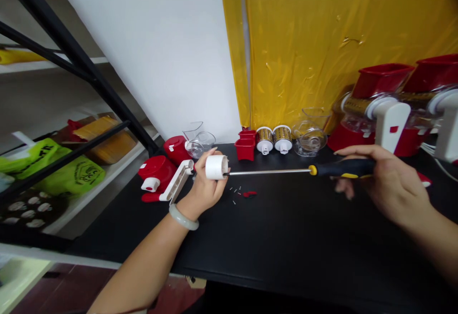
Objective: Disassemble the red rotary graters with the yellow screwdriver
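My left hand [205, 187] is closed round a short white cylinder [214, 167], held up above the black table [286, 237]. A long screwdriver [272, 172] with a black and yellow handle lies level in my right hand [397, 185], whose fingers are wrapped on the handle. Its tip touches the lower right rim of the cylinder; whether a screw is there is too small to tell. Several small screws [235, 191] and small red parts [249, 194] lie on the table just right of my left hand.
Red bases [157, 171] and a white crank arm [178, 180] stand left. Along the wall are red pushers [245, 148], grater drums [265, 140] and a clear housing [310, 137]. Assembled red graters [382, 80] stand right. A shelf [82, 204] borders the left.
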Motion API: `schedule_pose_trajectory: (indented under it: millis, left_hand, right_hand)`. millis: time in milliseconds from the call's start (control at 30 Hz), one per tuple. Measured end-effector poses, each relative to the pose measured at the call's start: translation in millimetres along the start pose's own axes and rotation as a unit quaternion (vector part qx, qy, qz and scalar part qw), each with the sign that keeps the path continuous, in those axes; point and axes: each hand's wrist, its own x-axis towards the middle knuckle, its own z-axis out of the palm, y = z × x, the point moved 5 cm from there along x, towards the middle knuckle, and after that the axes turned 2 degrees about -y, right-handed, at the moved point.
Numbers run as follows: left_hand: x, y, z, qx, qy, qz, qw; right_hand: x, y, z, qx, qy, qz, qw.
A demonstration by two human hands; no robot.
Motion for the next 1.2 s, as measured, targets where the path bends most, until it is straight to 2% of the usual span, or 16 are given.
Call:
schedule_pose_trajectory:
  millis: [133,300,367,433,500,567,667,767,833,900,933,1000,1033,1100,1167,1200]
  left_hand:
    - [-1.9,-0.5,0.7,-0.069,0.003,-0.036,0.997]
    - [4.2,-3.4,1.2,-0.157,-0.061,-0.149,0.974]
    - [6.8,-3.5,7.3,-0.216,-0.111,-0.21,0.947]
    - [6.9,-1.5,17.5,-0.288,-0.177,-0.266,0.903]
    - [5.7,1.3,25.7,-0.345,-0.218,-0.304,0.861]
    - [5.4,1.6,27.4,-0.344,-0.216,-0.314,0.858]
    - [5.3,-0.6,22.3,-0.249,-0.181,-0.3,0.903]
    - [4.7,1.8,17.0,-0.13,-0.148,-0.268,0.943]
    - [4.9,6.3,15.3,-0.071,-0.132,-0.238,0.96]
    - [5.1,9.6,15.0,-0.035,-0.122,-0.219,0.968]
    - [5.0,10.2,15.7,-0.03,-0.126,-0.216,0.968]
    - [4.1,8.8,19.8,-0.057,-0.158,-0.23,0.958]
    - [3.0,7.5,23.3,-0.094,-0.188,-0.248,0.946]
    - [0.1,6.2,30.9,-0.197,-0.255,-0.29,0.901]
    - [-0.6,6.7,34.1,-0.278,-0.287,-0.316,0.86]
    - [0.4,6.3,33.5,-0.291,-0.285,-0.319,0.856]
  right_hand:
    - [-0.1,-4.1,-4.4,-0.129,0.001,0.001,0.992]
    - [1.4,-8.2,-5.9,-0.19,0.0,-0.108,0.976]
    - [1.2,-14.0,-2.7,-0.217,0.002,-0.187,0.958]
    - [-0.8,-21.7,0.7,-0.242,0.018,-0.266,0.933]
    - [-2.2,-25.9,3.1,-0.251,0.032,-0.297,0.92]
    - [0.3,-22.2,3.6,-0.222,0.031,-0.248,0.943]
    - [6.9,-3.7,6.2,-0.08,0.001,-0.09,0.993]
    - [10.8,18.9,12.8,0.06,-0.024,0.085,0.994]
    - [10.1,29.6,14.9,0.022,-0.04,0.183,0.982]
    - [9.7,29.5,9.9,-0.102,-0.033,0.2,0.974]
    - [10.4,23.6,5.8,-0.166,-0.015,0.161,0.973]
    - [9.8,2.8,-0.7,-0.266,0.03,0.006,0.964]
    - [6.8,-9.3,-1.5,-0.301,0.04,-0.093,0.948]
    - [-4.6,-29.5,0.9,-0.338,0.036,-0.282,0.897]
    - [-15.4,-38.5,5.2,-0.331,0.009,-0.391,0.859]
    - [-18.1,-39.6,7.3,-0.314,-0.004,-0.409,0.857]
